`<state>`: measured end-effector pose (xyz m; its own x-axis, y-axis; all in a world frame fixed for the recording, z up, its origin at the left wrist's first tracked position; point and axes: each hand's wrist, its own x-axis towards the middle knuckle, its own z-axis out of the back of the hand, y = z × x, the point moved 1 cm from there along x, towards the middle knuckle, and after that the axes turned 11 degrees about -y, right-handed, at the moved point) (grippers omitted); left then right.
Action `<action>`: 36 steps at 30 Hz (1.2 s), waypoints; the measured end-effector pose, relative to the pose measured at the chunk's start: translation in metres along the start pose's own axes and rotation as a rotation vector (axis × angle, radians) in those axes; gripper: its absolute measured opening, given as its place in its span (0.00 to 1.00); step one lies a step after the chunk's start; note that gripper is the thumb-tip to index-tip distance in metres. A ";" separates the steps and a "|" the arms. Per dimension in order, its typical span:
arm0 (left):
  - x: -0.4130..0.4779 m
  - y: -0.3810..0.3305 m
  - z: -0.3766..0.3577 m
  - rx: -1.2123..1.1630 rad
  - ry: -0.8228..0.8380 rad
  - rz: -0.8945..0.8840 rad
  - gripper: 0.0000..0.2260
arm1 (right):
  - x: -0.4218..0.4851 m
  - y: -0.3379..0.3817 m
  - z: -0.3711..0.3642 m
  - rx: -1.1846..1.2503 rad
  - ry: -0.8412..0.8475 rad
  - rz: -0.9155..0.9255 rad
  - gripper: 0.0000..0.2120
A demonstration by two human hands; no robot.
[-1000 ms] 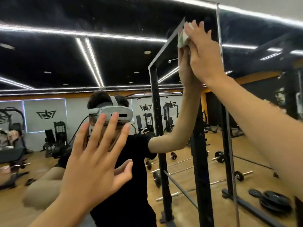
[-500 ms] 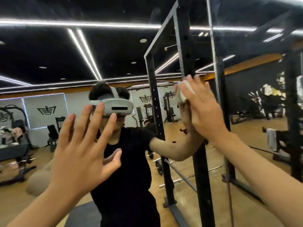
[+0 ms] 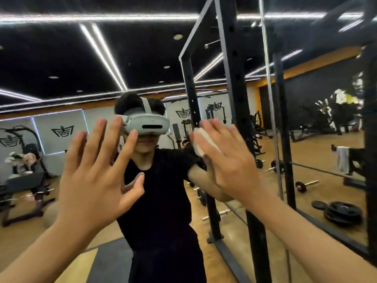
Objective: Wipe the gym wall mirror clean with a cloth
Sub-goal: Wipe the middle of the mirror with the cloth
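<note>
— One stroke down, is that what changed?
— Yes. The cloth (image 3: 204, 144) was up near the top of the mirror (image 3: 142, 58) a second ago, by the seam (image 3: 268, 99). Now it sits at head height, left of the seam, pressed on the glass under the right hand (image 3: 230, 162).
— Gripping it?
— No. The fingers (image 3: 214, 131) are straight and close together, pushing the cloth flat; only its white edge shows past them.
— And the left hand (image 3: 95, 170)?
— It has hardly moved. Fingers spread wide, holding nothing. It seems to lean on the glass, though I cannot tell if it touches.
— What does that mean for the job?
— I judge one strip beside the seam is wiped, and the glass to either side likely needs passes yet
</note>
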<state>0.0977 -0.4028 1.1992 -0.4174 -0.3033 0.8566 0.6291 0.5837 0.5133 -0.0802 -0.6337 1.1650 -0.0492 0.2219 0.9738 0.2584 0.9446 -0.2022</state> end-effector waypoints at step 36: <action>-0.115 -0.126 -0.009 -0.195 0.258 -0.509 0.36 | -0.245 0.204 -0.010 -0.176 -0.161 -1.277 0.29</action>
<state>0.0726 -0.4480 1.0364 -0.5403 -0.6956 0.4735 0.5113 0.1756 0.8413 -0.0056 -0.4974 0.8859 -0.4648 -0.7677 0.4411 0.0650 0.4673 0.8817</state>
